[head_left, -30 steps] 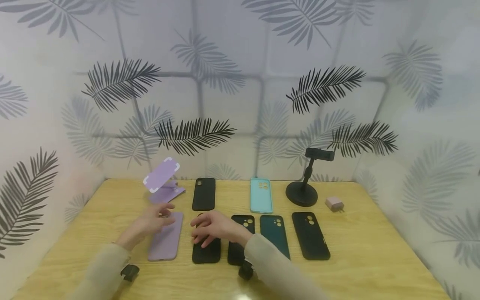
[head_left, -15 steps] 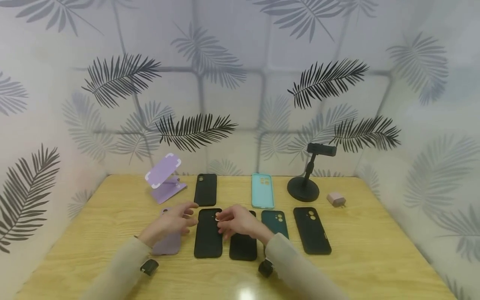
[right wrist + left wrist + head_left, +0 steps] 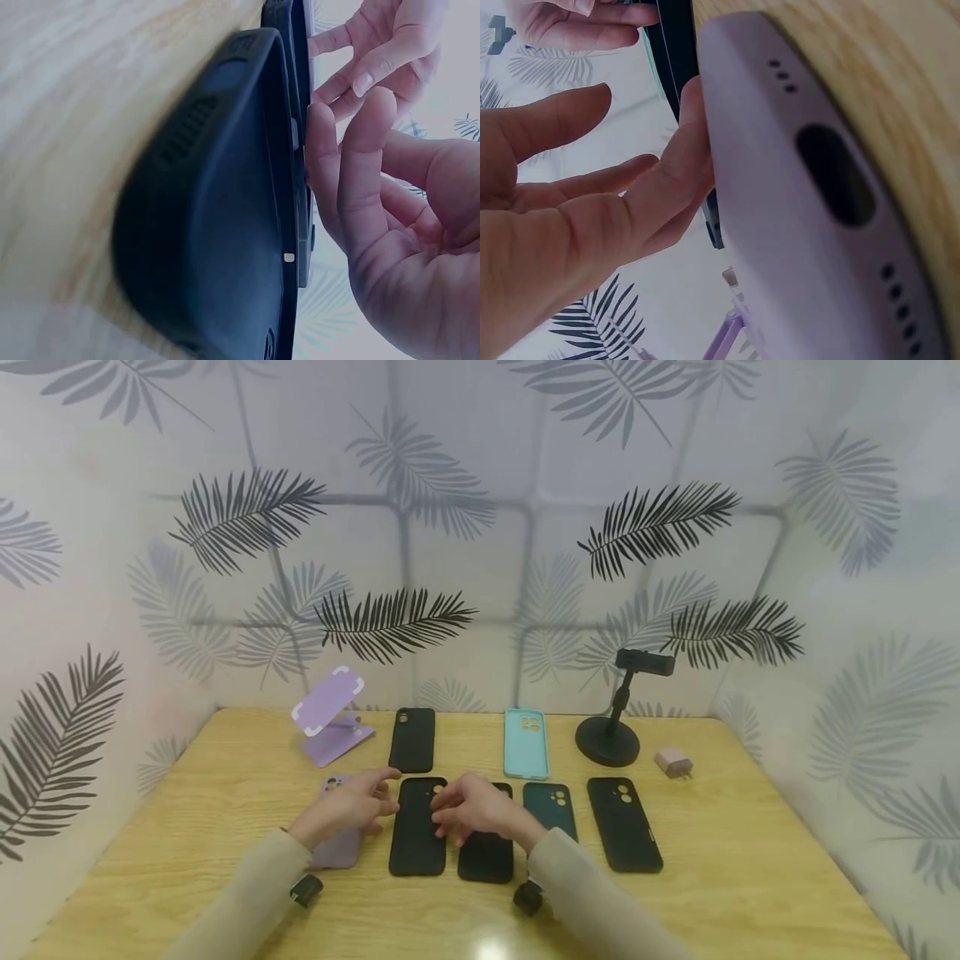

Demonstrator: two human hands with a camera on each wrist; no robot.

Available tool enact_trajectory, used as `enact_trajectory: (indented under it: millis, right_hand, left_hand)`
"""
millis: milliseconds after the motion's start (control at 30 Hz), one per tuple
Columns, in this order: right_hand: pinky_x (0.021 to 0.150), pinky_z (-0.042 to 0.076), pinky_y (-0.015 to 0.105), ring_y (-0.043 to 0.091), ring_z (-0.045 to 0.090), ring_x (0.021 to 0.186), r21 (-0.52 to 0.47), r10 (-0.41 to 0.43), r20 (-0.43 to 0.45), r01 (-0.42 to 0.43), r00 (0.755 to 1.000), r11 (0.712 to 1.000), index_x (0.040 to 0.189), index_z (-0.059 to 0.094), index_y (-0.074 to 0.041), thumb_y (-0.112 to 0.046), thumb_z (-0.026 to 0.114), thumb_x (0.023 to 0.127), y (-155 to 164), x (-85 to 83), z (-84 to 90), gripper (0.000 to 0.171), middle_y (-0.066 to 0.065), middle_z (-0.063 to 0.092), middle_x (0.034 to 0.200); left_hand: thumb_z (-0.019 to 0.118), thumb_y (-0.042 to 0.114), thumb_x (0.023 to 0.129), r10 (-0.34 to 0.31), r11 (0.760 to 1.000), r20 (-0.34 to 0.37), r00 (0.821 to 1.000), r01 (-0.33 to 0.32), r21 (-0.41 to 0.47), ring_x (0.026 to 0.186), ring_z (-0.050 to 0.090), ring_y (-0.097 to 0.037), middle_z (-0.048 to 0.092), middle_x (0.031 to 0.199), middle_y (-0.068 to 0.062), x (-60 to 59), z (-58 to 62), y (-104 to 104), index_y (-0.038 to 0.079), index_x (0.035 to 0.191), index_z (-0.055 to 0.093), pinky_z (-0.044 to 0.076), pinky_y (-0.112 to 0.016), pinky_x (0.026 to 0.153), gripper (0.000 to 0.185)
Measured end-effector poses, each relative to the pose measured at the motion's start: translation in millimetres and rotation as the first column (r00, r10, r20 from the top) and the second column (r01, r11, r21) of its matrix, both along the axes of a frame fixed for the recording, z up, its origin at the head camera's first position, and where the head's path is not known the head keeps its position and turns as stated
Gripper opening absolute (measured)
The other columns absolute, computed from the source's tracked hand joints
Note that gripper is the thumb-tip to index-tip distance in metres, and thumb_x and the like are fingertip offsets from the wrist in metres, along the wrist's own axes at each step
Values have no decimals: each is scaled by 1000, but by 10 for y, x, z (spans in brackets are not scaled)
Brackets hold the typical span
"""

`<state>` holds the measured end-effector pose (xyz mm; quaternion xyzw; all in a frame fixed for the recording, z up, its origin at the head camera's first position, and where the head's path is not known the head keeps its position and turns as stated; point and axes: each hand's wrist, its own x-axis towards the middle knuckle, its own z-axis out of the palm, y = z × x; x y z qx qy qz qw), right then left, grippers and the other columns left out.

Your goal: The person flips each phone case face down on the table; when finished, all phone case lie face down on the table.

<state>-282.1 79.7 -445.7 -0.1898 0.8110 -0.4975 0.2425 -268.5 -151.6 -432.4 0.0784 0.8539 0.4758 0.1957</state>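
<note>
My left hand point(image 3: 348, 806) hovers over the upper part of a purple phone case point(image 3: 339, 853), partly covering it. Its fingers are loosely extended toward the left edge of a black phone case point(image 3: 417, 839). The left wrist view shows the thumb point(image 3: 570, 116) spread from the fingers, with the purple case point(image 3: 757, 180) beyond them. On the black case's other side, my right hand point(image 3: 480, 806) has relaxed, slightly bent fingers at its right edge. That hand overlaps a second black phone case point(image 3: 486, 862), whose hollow inside point(image 3: 232, 202) faces up in the right wrist view.
Dark teal point(image 3: 551, 810) and black point(image 3: 625, 827) cases continue the row rightward. Behind lie another black case point(image 3: 412, 742) and a turquoise case point(image 3: 526, 743). A purple phone stand point(image 3: 328, 702), a black phone stand point(image 3: 607, 742) and a pink charger plug point(image 3: 673, 762) stand farther back.
Both hands have moved right; the right hand has left the top of the middle black case for its right edge. Over the last half second they barely shift. The cases stay in place.
</note>
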Motion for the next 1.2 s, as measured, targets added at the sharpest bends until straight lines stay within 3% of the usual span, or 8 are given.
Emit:
enact_trajectory:
  millis: [233,333,633,800,933,1067,1200]
  right_hand:
    - [60,61,40,27,72,82,-13,-70,-42,69,997,998,122,65,5,-7,63,95,47,-39,109,29,19,72,105]
    - [62,62,40,31,72,86,-12,-79,-52,78,996,997,121,64,8,-3,62,95,84,-58,169,29,23,71,103]
    - [59,62,35,27,71,85,13,-100,-20,101,995,995,116,65,11,2,65,91,21,-34,85,27,20,70,103]
    - [60,62,36,28,72,87,7,-98,-1,98,995,995,116,66,11,1,65,91,9,-39,72,26,20,71,104]
    - [63,62,35,26,72,89,-16,-80,41,81,996,997,118,65,9,0,66,91,13,-51,47,28,19,71,106]
    - [68,63,36,25,72,90,-54,-40,88,44,995,998,127,61,6,-1,68,90,18,-64,17,38,21,69,113]
    - [73,62,38,27,72,90,-77,-10,113,19,994,997,133,55,3,-3,70,89,15,-57,10,47,24,66,119]
  left_hand:
    - [58,0,95,-11,999,16,1000,10,40,120,55,-45,40,142,-34,-7,-3,16,-3,147,35,61,-41,77,57]
    - [58,-1,95,-1,999,15,1000,1,45,120,55,-43,40,142,-33,-5,-1,21,-3,146,36,61,-41,78,56]
    - [58,-2,94,3,999,24,1000,-4,42,123,53,-44,40,144,-31,-21,-33,53,1,145,40,61,-41,79,55]
    - [58,-3,93,18,996,54,998,-23,85,117,58,-41,37,144,-32,-54,-32,28,3,147,37,61,-40,76,58]
    - [57,-7,91,26,989,61,998,-35,143,104,63,-32,42,139,-30,-116,-47,-26,1,147,36,61,-38,73,60]
    - [58,-8,89,7,979,53,999,-18,204,92,64,-24,42,140,-28,-172,-50,-80,0,146,36,60,-39,74,62]
    - [61,-5,90,-24,969,44,999,12,247,91,65,-22,41,142,-28,-195,-34,-114,2,147,36,60,-42,78,63]
